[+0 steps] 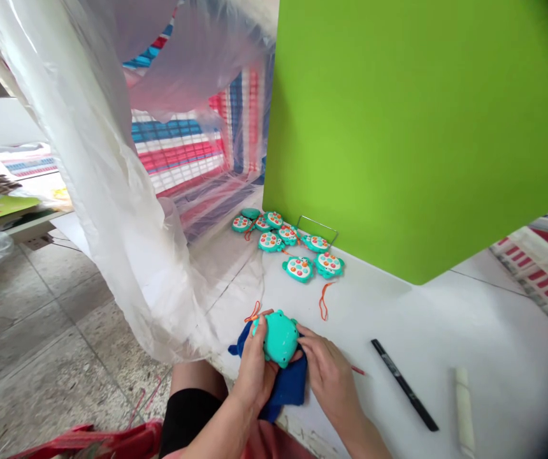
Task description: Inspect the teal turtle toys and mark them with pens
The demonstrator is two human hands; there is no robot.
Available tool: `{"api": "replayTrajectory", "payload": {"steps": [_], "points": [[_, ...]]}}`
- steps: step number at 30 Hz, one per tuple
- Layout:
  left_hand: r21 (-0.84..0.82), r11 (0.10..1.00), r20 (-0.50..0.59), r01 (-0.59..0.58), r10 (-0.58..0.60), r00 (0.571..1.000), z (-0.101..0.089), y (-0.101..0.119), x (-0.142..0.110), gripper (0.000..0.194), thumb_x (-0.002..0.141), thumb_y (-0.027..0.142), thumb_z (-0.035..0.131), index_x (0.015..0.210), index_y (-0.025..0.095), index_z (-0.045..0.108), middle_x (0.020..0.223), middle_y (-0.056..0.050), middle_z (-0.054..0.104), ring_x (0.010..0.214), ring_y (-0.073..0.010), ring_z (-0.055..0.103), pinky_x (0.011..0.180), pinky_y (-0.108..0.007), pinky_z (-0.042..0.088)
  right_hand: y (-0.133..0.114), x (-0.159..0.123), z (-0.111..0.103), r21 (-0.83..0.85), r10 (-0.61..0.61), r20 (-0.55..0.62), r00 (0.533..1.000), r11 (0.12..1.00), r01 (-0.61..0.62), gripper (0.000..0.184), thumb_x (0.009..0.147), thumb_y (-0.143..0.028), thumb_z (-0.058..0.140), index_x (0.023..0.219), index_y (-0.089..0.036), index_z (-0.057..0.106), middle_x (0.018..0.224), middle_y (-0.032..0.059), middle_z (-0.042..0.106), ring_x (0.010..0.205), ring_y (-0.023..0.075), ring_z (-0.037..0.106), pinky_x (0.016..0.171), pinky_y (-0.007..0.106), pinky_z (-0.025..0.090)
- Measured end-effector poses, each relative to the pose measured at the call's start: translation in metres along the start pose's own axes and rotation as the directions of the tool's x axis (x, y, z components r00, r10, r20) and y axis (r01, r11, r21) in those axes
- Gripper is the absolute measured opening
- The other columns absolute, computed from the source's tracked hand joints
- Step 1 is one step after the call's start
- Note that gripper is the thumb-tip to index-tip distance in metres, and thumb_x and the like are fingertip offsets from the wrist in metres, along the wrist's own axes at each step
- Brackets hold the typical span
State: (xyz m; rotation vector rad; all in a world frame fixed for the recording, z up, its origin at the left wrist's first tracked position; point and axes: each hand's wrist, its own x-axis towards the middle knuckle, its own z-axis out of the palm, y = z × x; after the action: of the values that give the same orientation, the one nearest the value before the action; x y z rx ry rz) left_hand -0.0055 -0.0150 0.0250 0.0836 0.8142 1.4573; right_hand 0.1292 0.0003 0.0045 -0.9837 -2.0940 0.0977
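My left hand (255, 363) is wrapped round a turquoise turtle-shaped toy (281, 339), its plain rounded back facing up. An orange cord loop (253, 312) sticks out by the toy's left side. At the toy's right edge, the fingers of my right hand (324, 366) are pinched together; what they grip, if anything, is hidden. A thin red stick end (358, 370) shows just right of that hand, and I cannot tell if it is held or lying down. Beneath both hands a dark blue cloth (289, 386) lies at the table edge.
Several similar turtle toys (297, 268) with coloured buttons lie beyond my hands. Another orange cord (324, 301) is nearer. A large green board (398, 127) stands behind them. On the white table (398, 331) rest a black marker (404, 384) and a whitish stick (464, 411). Plastic sheeting (125, 255) hangs at left.
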Motion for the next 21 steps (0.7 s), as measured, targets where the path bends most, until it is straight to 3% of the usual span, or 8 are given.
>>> {"api": "replayTrajectory", "payload": {"steps": [5,12,16,21], "points": [[0.002,1.0,-0.004,0.005,-0.005,1.0,-0.001,0.0,0.0,0.037,0.085,0.044,0.058,0.113,0.02,0.053,0.099,-0.008,0.065,0.087,-0.0226,0.066,0.073,-0.035,0.056,-0.001,0.0,-0.001,0.013,-0.015,0.007,1.0,1.0,0.015,0.018,0.092,-0.013,0.042,0.097,-0.021,0.057,0.106,0.0092,0.07,0.091,0.0207,0.067,0.073,0.034,0.057],[-0.039,0.998,0.057,-0.054,0.056,0.997,-0.009,-0.007,0.004,0.037,0.087,0.043,0.055,0.115,0.019,0.053,0.097,-0.007,0.065,0.089,-0.021,0.064,0.075,-0.033,0.054,-0.001,-0.002,0.0,0.059,0.057,0.037,0.998,0.997,-0.059,0.017,0.093,-0.016,0.043,0.103,-0.021,0.056,0.113,0.0103,0.067,0.099,0.0207,0.066,0.081,0.034,0.057],[-0.029,0.997,0.058,-0.077,0.079,0.995,-0.011,-0.009,0.004,0.039,0.087,0.043,0.055,0.117,0.019,0.052,0.1,-0.007,0.065,0.091,-0.0203,0.064,0.078,-0.031,0.052,-0.007,0.0,-0.002,0.094,0.089,0.1,0.991,0.991,-0.098,0.015,0.092,-0.018,0.043,0.093,-0.021,0.057,0.125,0.0116,0.059,0.105,0.0225,0.062,0.081,0.035,0.056],[-0.028,0.996,0.064,-0.089,0.091,0.994,-0.01,-0.007,0.003,0.039,0.087,0.043,0.055,0.117,0.019,0.052,0.102,-0.008,0.065,0.096,-0.0216,0.062,0.081,-0.032,0.051,-0.013,0.001,-0.002,0.112,0.107,0.144,0.984,0.986,-0.124,0.016,0.091,-0.018,0.043,0.095,-0.021,0.059,0.131,0.0131,0.053,0.115,0.0242,0.056,0.09,0.038,0.053]]}}
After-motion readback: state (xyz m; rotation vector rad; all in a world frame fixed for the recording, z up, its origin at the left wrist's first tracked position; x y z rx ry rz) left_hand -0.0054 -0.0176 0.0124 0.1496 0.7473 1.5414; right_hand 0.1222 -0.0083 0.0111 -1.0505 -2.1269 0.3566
